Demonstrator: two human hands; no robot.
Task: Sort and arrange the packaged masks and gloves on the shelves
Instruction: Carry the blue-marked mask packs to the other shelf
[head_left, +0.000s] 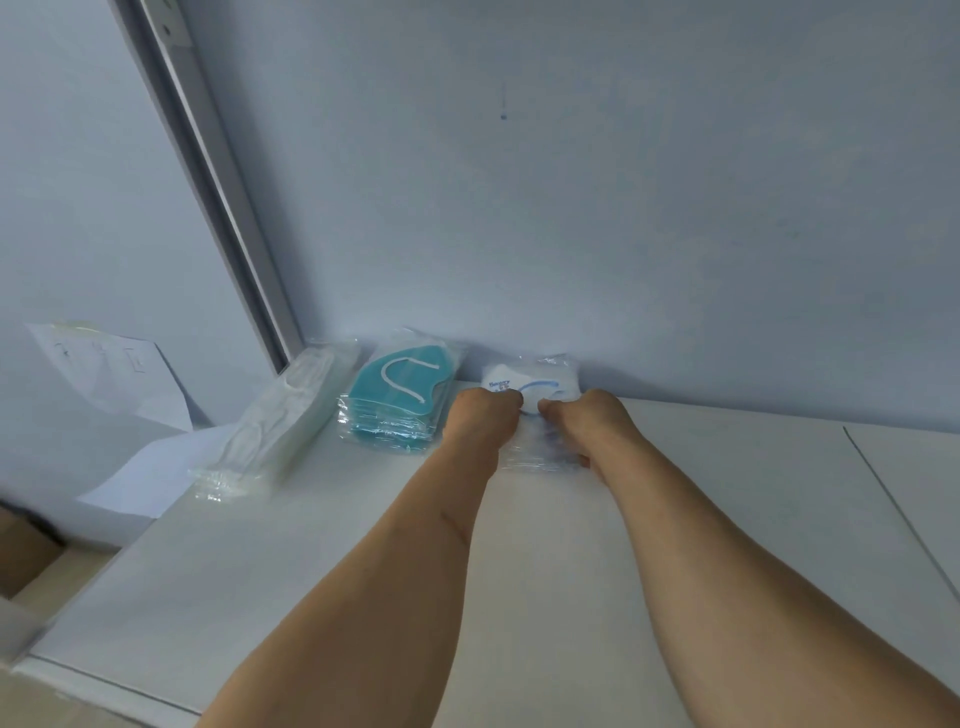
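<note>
A clear packet of white masks with blue print (540, 383) lies at the back of the white shelf (675, 519), against the wall. My left hand (485, 415) and my right hand (584, 415) both reach over it with fingers curled down onto its top; the fingertips are hidden. To its left sits a stack of teal masks in clear wrap (397, 400). Further left, a stack of white packets in clear wrap (275, 421) runs along the shelf's left edge.
A grey metal upright (208, 171) rises at the shelf's back left corner. White sheets of paper (111, 374) hang and lie left of the shelf. A brown cardboard box (26, 551) sits below at the far left. A thin seam (898, 514) crosses the shelf at right.
</note>
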